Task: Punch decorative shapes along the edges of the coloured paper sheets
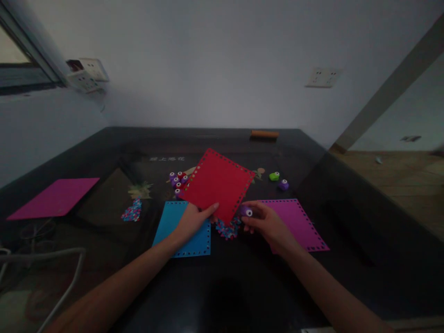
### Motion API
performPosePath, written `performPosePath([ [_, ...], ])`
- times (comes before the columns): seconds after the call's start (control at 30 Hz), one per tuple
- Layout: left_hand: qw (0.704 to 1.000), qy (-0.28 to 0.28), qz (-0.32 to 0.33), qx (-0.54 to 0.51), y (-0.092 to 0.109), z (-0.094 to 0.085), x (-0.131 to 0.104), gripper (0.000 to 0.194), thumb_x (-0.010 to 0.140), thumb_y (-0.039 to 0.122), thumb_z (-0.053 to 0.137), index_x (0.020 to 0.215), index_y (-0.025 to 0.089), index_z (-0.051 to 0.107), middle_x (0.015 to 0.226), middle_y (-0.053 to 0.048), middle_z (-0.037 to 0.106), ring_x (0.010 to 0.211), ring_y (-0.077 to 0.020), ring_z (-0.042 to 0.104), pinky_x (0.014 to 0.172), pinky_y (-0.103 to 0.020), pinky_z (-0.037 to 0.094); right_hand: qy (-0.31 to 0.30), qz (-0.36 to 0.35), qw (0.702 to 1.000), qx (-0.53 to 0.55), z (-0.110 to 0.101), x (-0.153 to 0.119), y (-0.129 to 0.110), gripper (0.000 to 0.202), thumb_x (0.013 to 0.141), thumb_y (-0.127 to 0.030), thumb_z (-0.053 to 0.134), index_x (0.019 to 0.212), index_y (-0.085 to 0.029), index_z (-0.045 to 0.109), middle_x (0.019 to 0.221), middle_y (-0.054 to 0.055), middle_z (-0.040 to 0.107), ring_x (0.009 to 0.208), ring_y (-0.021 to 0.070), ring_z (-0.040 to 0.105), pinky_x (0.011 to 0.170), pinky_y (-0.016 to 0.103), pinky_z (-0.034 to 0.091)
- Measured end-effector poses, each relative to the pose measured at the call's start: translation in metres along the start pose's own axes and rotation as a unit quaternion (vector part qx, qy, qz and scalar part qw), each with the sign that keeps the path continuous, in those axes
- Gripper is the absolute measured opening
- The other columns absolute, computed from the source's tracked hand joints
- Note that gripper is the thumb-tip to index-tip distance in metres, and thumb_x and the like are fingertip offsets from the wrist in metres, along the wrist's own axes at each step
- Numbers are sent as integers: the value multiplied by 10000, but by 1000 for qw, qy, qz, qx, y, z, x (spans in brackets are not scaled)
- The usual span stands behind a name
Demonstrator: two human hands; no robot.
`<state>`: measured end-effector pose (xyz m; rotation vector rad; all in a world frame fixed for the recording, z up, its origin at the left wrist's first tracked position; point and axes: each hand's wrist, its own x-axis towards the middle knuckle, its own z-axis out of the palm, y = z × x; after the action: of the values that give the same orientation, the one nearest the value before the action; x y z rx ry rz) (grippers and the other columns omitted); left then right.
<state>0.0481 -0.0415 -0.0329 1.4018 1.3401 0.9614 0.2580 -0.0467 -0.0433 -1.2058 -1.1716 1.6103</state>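
Observation:
A red square sheet (222,180) with small holes along its edges is held tilted above the table, pinched near its lower corner by my left hand (196,219), thumb on top. My right hand (267,222) grips a small purple hole punch (246,211) with an eye-like dot, right by the sheet's lower right edge. Whether the paper sits in the punch slot I cannot tell. Below them lies a heap of punched paper bits (227,230). Under my left wrist is a blue sheet (194,238) with holed edges; a magenta sheet (298,224), also holed, lies partly behind my right hand.
Several purple and red punches (176,181) cluster behind the red sheet's left corner. A green punch (274,176) and another purple punch (283,185) sit to the right. Farther left are a second paper-bit heap (132,212) and a magenta sheet (55,199). A brown bar (264,134) lies at the back.

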Motion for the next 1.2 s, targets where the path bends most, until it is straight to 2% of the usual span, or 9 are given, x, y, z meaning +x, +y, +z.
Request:
performPosePath([
  [0.17,1000,-5,-28,4,-4,3,-7,297,780,452,566,648,186,551,579,-29,630,541,-169,584,574,-286,469,-29,36,995,86,8,-4,9,396,625,-249,772,982,-202,606,853,4,628,645,107,613,600,256,494],
  [0.27,999,-4,-35,15,-5,5,-9,315,781,457,557,612,191,554,585,-35,645,552,-177,596,608,-303,482,-18,57,992,110,10,-6,11,389,643,-284,766,987,-196,608,845,10,631,633,109,620,615,267,508],
  [0.4,999,1,-38,23,-6,8,-9,329,771,464,564,593,187,564,578,-42,652,553,-188,606,643,-328,492,-11,79,991,104,9,-6,10,435,641,-287,764,1036,-182,613,810,28,656,608,117,620,595,270,504],
  [0.53,998,5,-51,34,-5,8,-9,330,762,470,575,594,185,575,579,-48,667,561,-193,615,649,-329,500,0,88,992,92,7,-7,7,389,620,-309,770,965,-179,646,889,58,674,687,140,638,559,248,490],
  [0.67,997,6,-57,49,-4,6,-10,318,769,462,570,593,197,585,592,-44,682,582,-197,623,678,-338,502,3,91,992,92,7,-8,5,374,599,-311,779,930,-190,654,924,61,672,767,163,639,603,268,512],
  [0.97,997,4,-45,70,-3,7,-9,326,771,480,547,615,195,584,610,-50,682,596,-200,627,696,-346,505,2,84,993,84,10,-9,7,362,599,-296,779,925,-208,647,940,50,678,808,177,634,674,315,519],
  [1.2,996,4,-52,78,-2,7,-10,328,765,478,545,592,200,574,605,-57,684,605,-204,627,693,-339,501,8,74,993,90,12,-10,7,360,584,-267,783,912,-211,643,931,39,667,779,164,624,657,303,513],
])
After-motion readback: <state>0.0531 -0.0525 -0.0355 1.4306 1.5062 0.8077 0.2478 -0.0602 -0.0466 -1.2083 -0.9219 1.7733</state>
